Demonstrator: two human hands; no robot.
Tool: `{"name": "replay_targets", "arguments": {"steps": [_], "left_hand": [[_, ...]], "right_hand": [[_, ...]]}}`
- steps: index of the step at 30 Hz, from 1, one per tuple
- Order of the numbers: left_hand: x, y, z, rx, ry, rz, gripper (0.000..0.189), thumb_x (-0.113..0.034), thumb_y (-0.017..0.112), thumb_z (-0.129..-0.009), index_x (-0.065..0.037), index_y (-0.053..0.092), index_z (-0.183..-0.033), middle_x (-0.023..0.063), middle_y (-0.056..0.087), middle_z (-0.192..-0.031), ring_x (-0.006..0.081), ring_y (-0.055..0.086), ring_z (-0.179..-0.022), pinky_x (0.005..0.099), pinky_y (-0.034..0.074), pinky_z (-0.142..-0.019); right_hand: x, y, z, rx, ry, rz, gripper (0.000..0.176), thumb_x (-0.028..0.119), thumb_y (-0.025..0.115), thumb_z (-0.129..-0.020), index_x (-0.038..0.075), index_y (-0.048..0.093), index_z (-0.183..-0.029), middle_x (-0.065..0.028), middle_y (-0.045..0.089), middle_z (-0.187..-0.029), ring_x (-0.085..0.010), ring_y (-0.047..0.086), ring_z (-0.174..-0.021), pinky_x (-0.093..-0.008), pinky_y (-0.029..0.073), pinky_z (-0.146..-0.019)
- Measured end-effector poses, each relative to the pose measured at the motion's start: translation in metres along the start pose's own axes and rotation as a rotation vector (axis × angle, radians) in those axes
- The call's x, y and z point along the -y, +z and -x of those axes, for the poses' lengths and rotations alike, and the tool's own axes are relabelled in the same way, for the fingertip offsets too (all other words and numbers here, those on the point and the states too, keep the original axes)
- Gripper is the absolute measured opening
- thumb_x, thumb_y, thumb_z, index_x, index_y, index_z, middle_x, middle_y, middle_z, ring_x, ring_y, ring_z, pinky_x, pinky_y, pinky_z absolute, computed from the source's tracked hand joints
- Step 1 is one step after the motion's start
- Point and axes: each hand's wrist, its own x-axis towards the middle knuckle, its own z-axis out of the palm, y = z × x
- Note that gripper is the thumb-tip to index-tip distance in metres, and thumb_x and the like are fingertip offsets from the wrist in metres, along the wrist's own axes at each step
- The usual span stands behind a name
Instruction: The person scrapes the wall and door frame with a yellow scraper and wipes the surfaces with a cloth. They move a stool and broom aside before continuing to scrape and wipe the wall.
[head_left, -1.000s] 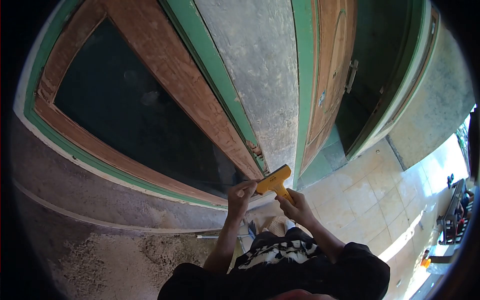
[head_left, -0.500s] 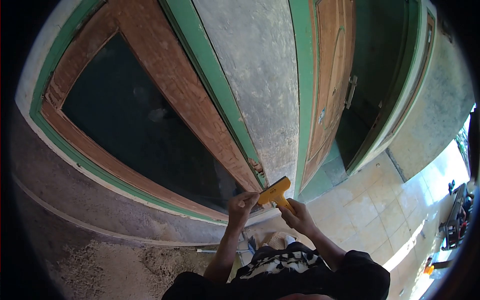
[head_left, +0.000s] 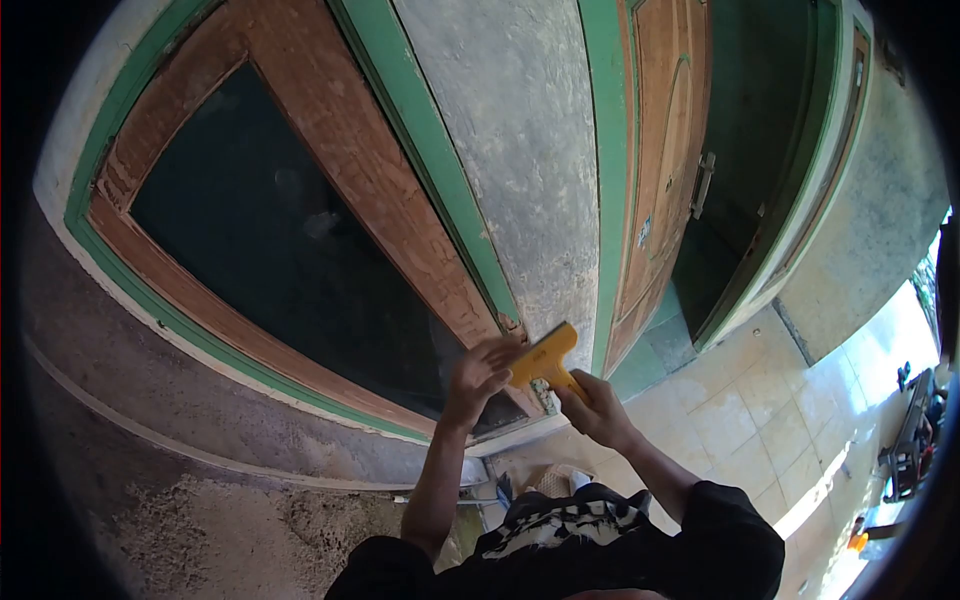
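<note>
1. At the lower right corner of the wooden window frame (head_left: 385, 205), a yellow scraper (head_left: 545, 360) is held up. Its broad head is laid against cracked, peeling wood, just beside the dark glass pane (head_left: 280, 250).
2. The right hand (head_left: 592, 405) is closed tight round the scraper's handle from below, with the wrist kept in line with the tool. This grip looks chosen so that the arm's push can be sent straight along the handle.
3. The left hand (head_left: 475, 375) is curled narrow over the left end of the scraper's head, with the knuckles turned towards the glass. Whether the thumb is tucked beneath cannot be told.
4. The doubled hold is judged a matter of pressure and control. The handle is steered by one hand, and the blade edge is borne flat onto the wood by the other.
5. Both forearms are raised from the dark-sleeved body low in the view, so the tool is kept close in front.
6. Round about, green trim (head_left: 440, 170), a grey plastered wall (head_left: 520, 140), a wooden door (head_left: 655, 150) and a tiled floor (head_left: 735, 390) are seen.
</note>
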Motion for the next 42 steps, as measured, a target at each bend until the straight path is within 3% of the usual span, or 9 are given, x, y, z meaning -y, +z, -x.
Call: {"name": "replay_targets", "arguments": {"steps": [1,4,8,15,21,24,29,38,42], "left_hand": [[-0.001,0.008,-0.009,0.033,0.197,0.256,0.053,-0.028,0.069,-0.098,0.004,0.056,-0.138,0.0172,0.067,-0.124,0.0246,0.067,-0.113,0.0399,0.049,-0.104],[0.004,0.018,-0.031,0.078,0.214,0.291,0.072,-0.045,0.061,-0.099,0.002,0.041,-0.150,0.0241,0.050,-0.148,0.0341,0.059,-0.128,0.0482,0.044,-0.112],[-0.040,0.045,-0.057,0.103,0.223,0.338,0.065,-0.046,0.038,-0.105,0.003,0.042,-0.149,0.0304,0.050,-0.148,0.0406,0.062,-0.122,0.0521,0.046,-0.109],[-0.056,0.050,-0.065,0.117,0.204,0.330,0.060,-0.037,0.042,-0.104,0.003,0.044,-0.147,0.0316,0.056,-0.141,0.0400,0.068,-0.111,0.0514,0.048,-0.107],[-0.057,0.051,-0.069,0.089,0.153,0.306,0.060,-0.037,0.047,-0.104,0.006,0.044,-0.146,0.0303,0.057,-0.140,0.0374,0.068,-0.111,0.0447,0.050,-0.104],[-0.049,0.049,-0.080,0.182,0.252,0.255,0.059,-0.037,0.050,-0.105,0.007,0.045,-0.144,0.0260,0.060,-0.139,0.0312,0.067,-0.111,0.0398,0.051,-0.103],[-0.038,0.052,-0.093,0.087,0.112,0.181,0.041,-0.026,0.048,-0.110,0.005,0.053,-0.136,0.0134,0.067,-0.129,0.0120,0.065,-0.103,0.0274,0.053,-0.090],[-0.020,0.057,-0.105,0.049,0.017,0.200,0.033,-0.026,0.044,-0.111,0.001,0.059,-0.123,0.0094,0.069,-0.109,0.0133,0.064,-0.098,0.0281,0.051,-0.090],[-0.021,0.056,-0.104,0.058,-0.011,0.214,0.033,-0.026,0.043,-0.111,0.001,0.059,-0.123,0.0100,0.070,-0.109,0.0138,0.064,-0.098,0.0287,0.051,-0.091]], "right_hand": [[0.009,0.005,-0.004,0.000,0.002,0.000,0.030,0.028,0.059,-0.106,-0.002,0.060,-0.104,-0.0019,0.053,-0.070,-0.0080,0.047,-0.063,-0.0281,0.040,-0.056],[0.039,0.021,-0.019,0.066,-0.075,-0.358,0.034,0.035,0.045,-0.111,0.001,0.052,-0.112,0.0010,0.048,-0.070,-0.0072,0.043,-0.051,-0.0230,0.037,-0.047],[0.065,0.034,-0.033,0.057,-0.221,-0.395,0.031,0.034,0.044,-0.111,0.003,0.049,-0.108,-0.0007,0.049,-0.072,-0.0078,0.044,-0.051,-0.0234,0.038,-0.048],[0.070,0.030,-0.036,-0.005,-0.297,-0.330,0.030,0.033,0.044,-0.111,0.005,0.047,-0.105,-0.0005,0.049,-0.072,-0.0075,0.044,-0.051,-0.0232,0.038,-0.048],[0.066,0.027,-0.041,0.007,-0.296,-0.375,0.028,0.032,0.043,-0.111,0.005,0.046,-0.108,0.0009,0.046,-0.070,-0.0062,0.040,-0.050,-0.0226,0.035,-0.046],[0.066,0.015,-0.058,-0.081,-0.258,-0.417,0.028,0.030,0.044,-0.111,0.003,0.048,-0.111,0.0015,0.046,-0.070,-0.0051,0.039,-0.049,-0.0212,0.032,-0.043],[0.070,-0.002,-0.082,-0.092,-0.274,-0.409,0.025,0.026,0.043,-0.110,0.002,0.050,-0.113,0.0012,0.047,-0.072,-0.0049,0.042,-0.048,-0.0216,0.033,-0.039],[0.047,0.005,-0.094,-0.305,-0.298,-0.272,0.017,0.017,0.044,-0.110,0.001,0.050,-0.111,-0.0028,0.054,-0.072,-0.0077,0.050,-0.050,-0.0257,0.039,-0.043],[0.038,0.008,-0.099,-0.352,-0.361,-0.184,0.015,0.014,0.040,-0.111,0.002,0.048,-0.113,0.0025,0.048,-0.071,-0.0027,0.040,-0.048,-0.0211,0.032,-0.041]]}}
